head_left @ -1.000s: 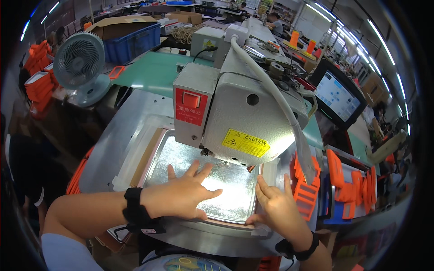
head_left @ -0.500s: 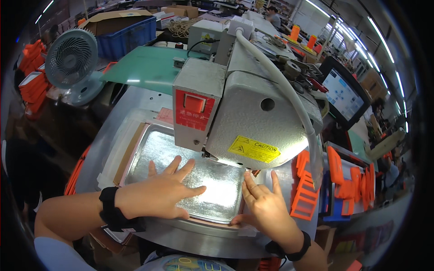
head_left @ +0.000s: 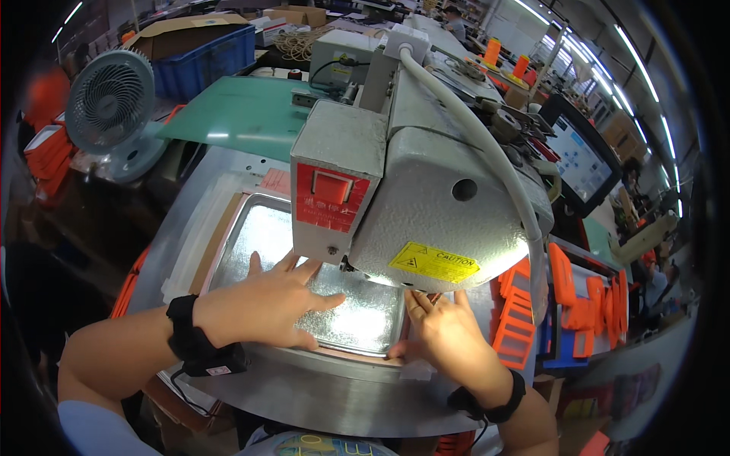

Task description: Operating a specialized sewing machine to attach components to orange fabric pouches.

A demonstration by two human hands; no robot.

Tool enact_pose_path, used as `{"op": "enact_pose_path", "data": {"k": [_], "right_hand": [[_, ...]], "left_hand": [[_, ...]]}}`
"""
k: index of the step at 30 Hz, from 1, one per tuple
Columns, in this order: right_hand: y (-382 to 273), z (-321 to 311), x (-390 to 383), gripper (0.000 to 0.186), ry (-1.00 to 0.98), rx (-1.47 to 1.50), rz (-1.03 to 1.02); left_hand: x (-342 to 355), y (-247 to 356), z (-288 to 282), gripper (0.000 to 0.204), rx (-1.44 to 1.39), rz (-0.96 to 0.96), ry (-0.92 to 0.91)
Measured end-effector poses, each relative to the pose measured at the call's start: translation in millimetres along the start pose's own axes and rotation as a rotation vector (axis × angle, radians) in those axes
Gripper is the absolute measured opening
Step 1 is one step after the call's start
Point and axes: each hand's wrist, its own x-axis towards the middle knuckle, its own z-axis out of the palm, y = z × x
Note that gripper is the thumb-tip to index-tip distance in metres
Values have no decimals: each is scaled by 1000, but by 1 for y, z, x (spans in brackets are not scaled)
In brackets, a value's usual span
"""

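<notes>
A shiny silver rectangular sheet with a raised rim lies in a frame on the steel plate, partly hidden beneath the sewing machine head. My left hand rests open on the sheet, its fingers spread, the tips near the lower edge of the box with the red switch. My right hand is at the sheet's right edge, fingers stretched forward under the machine head, thumb at the near corner. Both wrists wear black bands.
A fan and orange parts stand at left, with a blue crate behind. Green tabletop lies beyond. Orange trays, a bin of orange pieces and a screen are at right. People work in the background.
The sheet and both hands have slid away from me, further under the machine head. The view has also shifted, so the machine sits a little farther right in it.
</notes>
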Motion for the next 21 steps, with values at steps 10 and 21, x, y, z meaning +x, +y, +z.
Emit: {"op": "enact_pose_path", "data": {"k": [10, 21], "right_hand": [[28, 18, 16, 61, 128, 387, -20], [40, 7, 26, 49, 154, 660, 71]], "left_hand": [[23, -20, -11, 70, -244, -46, -85], [34, -31, -30, 70, -205, -125, -39]]}}
